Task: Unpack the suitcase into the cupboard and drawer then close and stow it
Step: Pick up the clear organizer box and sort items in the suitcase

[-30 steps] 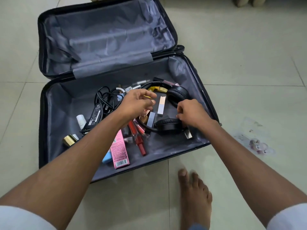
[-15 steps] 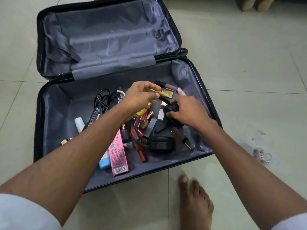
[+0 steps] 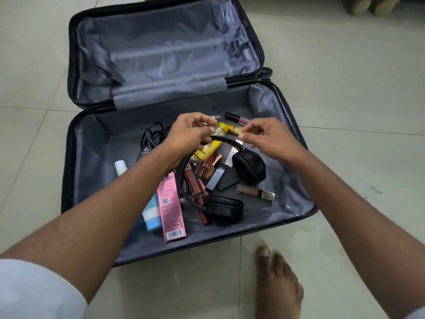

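The open black suitcase (image 3: 66, 180) lies on the floor, its grey-lined lid (image 3: 161, 49) flat behind it. My left hand (image 3: 188, 134) and my right hand (image 3: 271, 139) hover over its middle. Each pinches one end of a small yellow tube (image 3: 232, 129). A bigger yellow tube (image 3: 207, 151) shows under my left hand. Black headphones (image 3: 249, 166) lie below the hands, and the headband runs under my left palm. Around them are a pink box (image 3: 171, 203), a blue tube (image 3: 150, 215), a white-capped bottle (image 3: 120, 166), a black charger with cable (image 3: 149, 139) and several lipsticks and lip glosses (image 3: 255, 192).
My bare foot (image 3: 278, 284) stands on the pale tiled floor just in front of the suitcase's near right corner. Furniture legs (image 3: 368, 5) show at the top right. A suitcase wheel (image 3: 266, 71) sticks out at the hinge on the right.
My right hand has let go of the headphones' ear cup and risen to the small yellow tube held by my left hand. The headphones now lie loose in the suitcase.
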